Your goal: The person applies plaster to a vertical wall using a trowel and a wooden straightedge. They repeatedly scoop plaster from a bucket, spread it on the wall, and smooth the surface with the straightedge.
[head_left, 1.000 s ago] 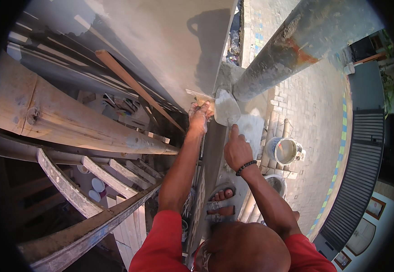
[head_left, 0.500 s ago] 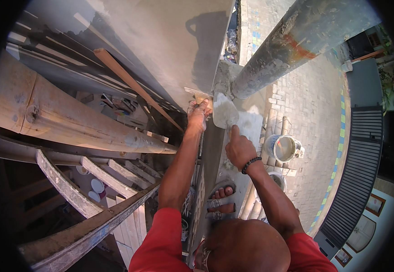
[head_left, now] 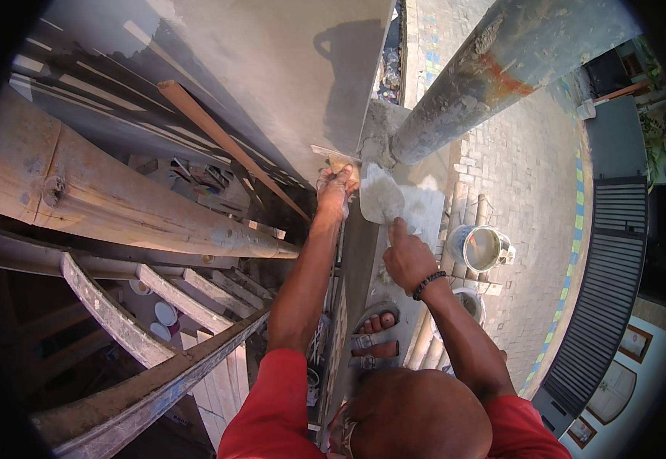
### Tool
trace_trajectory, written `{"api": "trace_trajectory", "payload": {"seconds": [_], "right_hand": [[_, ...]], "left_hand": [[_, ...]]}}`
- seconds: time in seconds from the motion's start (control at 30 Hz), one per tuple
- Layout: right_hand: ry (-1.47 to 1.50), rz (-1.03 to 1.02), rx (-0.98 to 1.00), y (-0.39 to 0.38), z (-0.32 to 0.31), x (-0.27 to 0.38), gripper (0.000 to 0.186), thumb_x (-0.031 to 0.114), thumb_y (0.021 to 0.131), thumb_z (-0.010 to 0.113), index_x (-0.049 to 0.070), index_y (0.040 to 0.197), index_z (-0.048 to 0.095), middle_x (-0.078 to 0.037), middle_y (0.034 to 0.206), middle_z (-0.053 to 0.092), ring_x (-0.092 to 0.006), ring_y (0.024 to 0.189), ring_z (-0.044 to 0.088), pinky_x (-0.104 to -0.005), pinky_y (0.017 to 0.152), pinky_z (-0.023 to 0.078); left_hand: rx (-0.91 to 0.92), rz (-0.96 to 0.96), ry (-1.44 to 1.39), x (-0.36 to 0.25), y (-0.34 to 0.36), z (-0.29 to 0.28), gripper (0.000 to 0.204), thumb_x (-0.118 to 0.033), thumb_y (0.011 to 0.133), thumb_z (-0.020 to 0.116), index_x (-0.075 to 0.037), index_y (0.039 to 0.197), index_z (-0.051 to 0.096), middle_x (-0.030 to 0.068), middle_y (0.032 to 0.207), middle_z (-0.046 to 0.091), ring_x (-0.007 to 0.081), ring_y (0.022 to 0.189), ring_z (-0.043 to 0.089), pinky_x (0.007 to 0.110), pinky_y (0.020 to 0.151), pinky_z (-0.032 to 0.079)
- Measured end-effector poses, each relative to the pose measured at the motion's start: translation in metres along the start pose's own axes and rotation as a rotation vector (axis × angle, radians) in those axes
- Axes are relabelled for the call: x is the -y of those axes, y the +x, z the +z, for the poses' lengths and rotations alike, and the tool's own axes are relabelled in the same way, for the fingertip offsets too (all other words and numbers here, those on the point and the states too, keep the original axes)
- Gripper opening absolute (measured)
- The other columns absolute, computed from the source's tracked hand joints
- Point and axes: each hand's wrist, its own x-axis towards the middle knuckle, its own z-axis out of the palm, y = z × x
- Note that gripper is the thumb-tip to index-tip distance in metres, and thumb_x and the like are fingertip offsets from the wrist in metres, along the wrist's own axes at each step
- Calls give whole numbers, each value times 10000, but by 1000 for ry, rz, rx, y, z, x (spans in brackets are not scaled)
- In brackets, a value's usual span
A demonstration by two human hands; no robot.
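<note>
My right hand point(head_left: 411, 260), a dark beaded bracelet at its wrist, is closed round the handle of a trowel point(head_left: 383, 196). The trowel's rounded grey blade, smeared with mortar, lies over the narrow ledge point(head_left: 383, 284) near the wall's corner. Just left of the blade, my left hand point(head_left: 334, 191) grips a flat tan piece point(head_left: 342, 164) with a thin straight edge, held at the bottom of the smooth grey wall point(head_left: 295, 84). My fingers hide part of this piece. Wet mortar point(head_left: 376, 145) sits at the corner beyond the blade.
A thick mortar-splashed grey pipe point(head_left: 463, 92) rises at the right. Buckets point(head_left: 482, 249) stand on bamboo poles point(head_left: 459, 205) beside the ledge. To the left are a big bamboo pole point(head_left: 119, 203), a wooden stick point(head_left: 218, 138) and a ladder-like frame point(head_left: 157, 375) over a drop. My sandalled foot point(head_left: 377, 336) rests on the ledge.
My right hand and the trowel have come slightly back toward me, the blade shifting a little along the ledge. The left hand and its tan piece stay in place.
</note>
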Motion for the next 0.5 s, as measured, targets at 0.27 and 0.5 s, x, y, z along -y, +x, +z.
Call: {"api": "trace_trajectory", "payload": {"seconds": [0.27,0.5], "right_hand": [[85,-76,-78,-36,-1,-5,534,96,798,493,-50,1270,292,-332,782,588,-495,756,575,-547,711,457],[272,8,-158,-2,6,7,546,103,791,497,-69,1275,311,-348,877,584,-492,827,573,-542,747,449]], "left_hand": [[-1,-23,-16,-2,0,-1,754,-74,786,719,12,1326,200,89,906,564,178,700,569,371,682,517],[10,2,18,-1,0,-1,301,-108,816,693,-76,997,455,44,837,592,145,642,585,279,573,530]]}}
